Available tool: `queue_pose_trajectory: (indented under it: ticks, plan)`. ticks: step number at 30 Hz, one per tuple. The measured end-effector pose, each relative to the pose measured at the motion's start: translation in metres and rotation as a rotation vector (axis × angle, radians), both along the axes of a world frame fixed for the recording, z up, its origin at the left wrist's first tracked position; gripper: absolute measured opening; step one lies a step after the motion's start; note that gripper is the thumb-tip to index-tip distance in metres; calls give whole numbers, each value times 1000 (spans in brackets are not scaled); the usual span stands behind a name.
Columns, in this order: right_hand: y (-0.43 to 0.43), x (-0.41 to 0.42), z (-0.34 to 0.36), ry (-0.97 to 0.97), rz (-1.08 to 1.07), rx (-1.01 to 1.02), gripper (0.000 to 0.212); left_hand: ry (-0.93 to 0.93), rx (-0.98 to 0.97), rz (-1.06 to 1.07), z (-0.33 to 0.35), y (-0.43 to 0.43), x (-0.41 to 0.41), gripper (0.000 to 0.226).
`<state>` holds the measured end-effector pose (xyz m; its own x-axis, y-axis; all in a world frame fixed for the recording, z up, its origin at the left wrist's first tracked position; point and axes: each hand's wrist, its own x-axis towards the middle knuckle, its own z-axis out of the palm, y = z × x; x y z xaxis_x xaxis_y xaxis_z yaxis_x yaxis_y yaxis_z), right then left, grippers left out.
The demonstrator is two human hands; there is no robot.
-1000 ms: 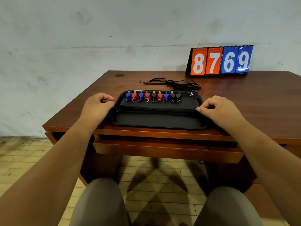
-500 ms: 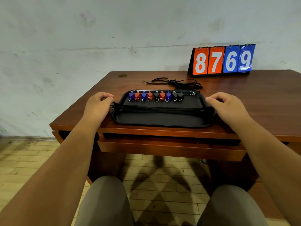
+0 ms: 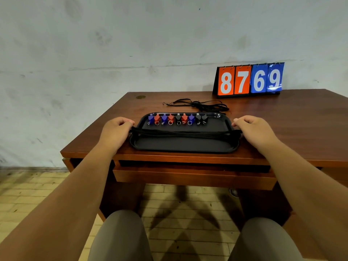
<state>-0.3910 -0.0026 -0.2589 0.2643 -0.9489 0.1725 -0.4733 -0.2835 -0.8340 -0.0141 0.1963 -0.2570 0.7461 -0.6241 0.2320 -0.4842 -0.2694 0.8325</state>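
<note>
A person is sitting at a desk (image 3: 282, 129) and holding a bunch of black cords (image 3: 184, 133) stretched across a black tray (image 3: 184, 146). The left hand (image 3: 115, 131) is curling its fingers round the left end of the cords, just off the left rim of the tray. The right hand (image 3: 255, 131) is doing the same at the right end, just off the right rim. Both hands are closed with knuckles up, so the fingertips are hiding underneath. The cords are running straight from left to right, low over the middle of the tray, and they seem to be touching its side rims. Both hands are just as near, one at each end. A row of blue, red and black whistles (image 3: 178, 119) is lying at the back of the tray, near the cords but apart from them. In front of the cords the tray floor is bare, so there is room to lay them down there. The front rim is sitting close to the desk edge, so a pull toward the body could drag things off. A spare pile (image 3: 197, 105) of cord is lying behind the tray, and a score board (image 3: 249, 80) is standing at the back.
</note>
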Motion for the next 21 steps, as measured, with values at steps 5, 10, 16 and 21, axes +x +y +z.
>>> queue_pose_trajectory:
  ticks: [5, 10, 16, 21]
  plan:
    - [-7, 3, 13, -31, 10, 107, 25, -384, 50, 36, 11, -2, -11, 22]
    - [-21, 9, 24, -44, 8, 144, 20, -465, 33, -60, 35, -21, -23, 21]
    - [-32, 18, 33, -35, 36, 147, 21, -431, 62, -136, 55, -55, -35, 20]
    - [-44, 27, 33, -68, 37, 130, 21, -396, 124, -193, 56, -84, -31, 22]
